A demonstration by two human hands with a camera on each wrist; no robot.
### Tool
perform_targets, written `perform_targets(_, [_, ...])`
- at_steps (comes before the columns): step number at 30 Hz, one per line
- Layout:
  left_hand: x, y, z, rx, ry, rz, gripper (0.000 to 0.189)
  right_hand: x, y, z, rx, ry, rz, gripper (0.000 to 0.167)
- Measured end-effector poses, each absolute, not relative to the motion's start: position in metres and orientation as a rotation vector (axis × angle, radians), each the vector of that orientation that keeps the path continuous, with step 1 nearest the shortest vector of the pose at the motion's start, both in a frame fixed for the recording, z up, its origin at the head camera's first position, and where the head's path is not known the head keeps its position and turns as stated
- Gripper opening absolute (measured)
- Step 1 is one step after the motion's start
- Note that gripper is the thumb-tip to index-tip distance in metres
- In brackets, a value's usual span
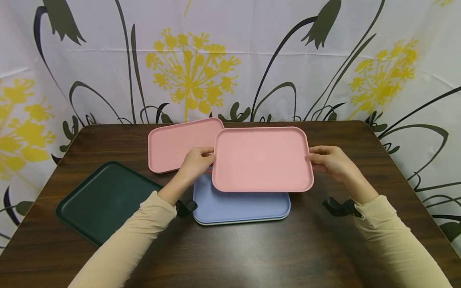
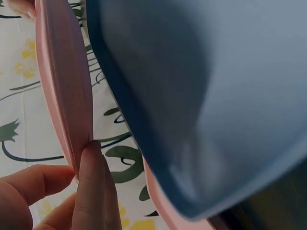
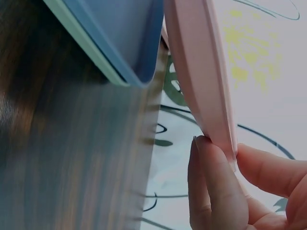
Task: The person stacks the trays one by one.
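A pink rectangular tray (image 1: 262,160) is held up above a blue tray (image 1: 241,206), hiding the blue tray's far part. My left hand (image 1: 196,164) pinches its left short edge between thumb and fingers. On the opposite short edge, my right hand (image 1: 331,162) does the same. In the left wrist view the thumb and fingers (image 2: 91,187) meet on the pink rim. The right wrist view shows a gap between the raised pink tray (image 3: 206,76) and the blue tray (image 3: 139,43). Under the blue tray lies a pale green tray (image 3: 91,52), only its edge showing.
A second pink tray (image 1: 180,144) lies at the back left, partly behind the raised one. On the left of the wooden table (image 1: 324,256) sits a dark green tray (image 1: 108,204), partly covered by my left sleeve. A flowered curtain (image 1: 259,60) hangs behind the table.
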State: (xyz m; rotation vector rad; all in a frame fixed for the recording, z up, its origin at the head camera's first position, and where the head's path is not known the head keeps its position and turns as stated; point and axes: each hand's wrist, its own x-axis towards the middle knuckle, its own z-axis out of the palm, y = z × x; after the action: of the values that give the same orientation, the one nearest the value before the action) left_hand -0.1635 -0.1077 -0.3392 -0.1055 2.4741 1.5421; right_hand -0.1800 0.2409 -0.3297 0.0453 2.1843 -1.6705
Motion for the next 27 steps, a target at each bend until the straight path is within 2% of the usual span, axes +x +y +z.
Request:
perform_targets(9, [-0.161,-0.120,-0.337,-0.103,2.506,1.519,0.043,-0.176,0.228,-0.330,-0.015,2.188,-1.628,0.051])
perform_targets(20, [-0.160,-0.135,-0.338,-0.098,2.526,1.504,0.037,-0.172,0.217,-0.330,-0.032,2.180,-1.568,0.069])
perform_targets(27, [-0.156,-0.139,-0.338,-0.095,2.489,1.541,0.036,-0.171,0.215,-0.334,-0.053,2.191,-1.530,0.070])
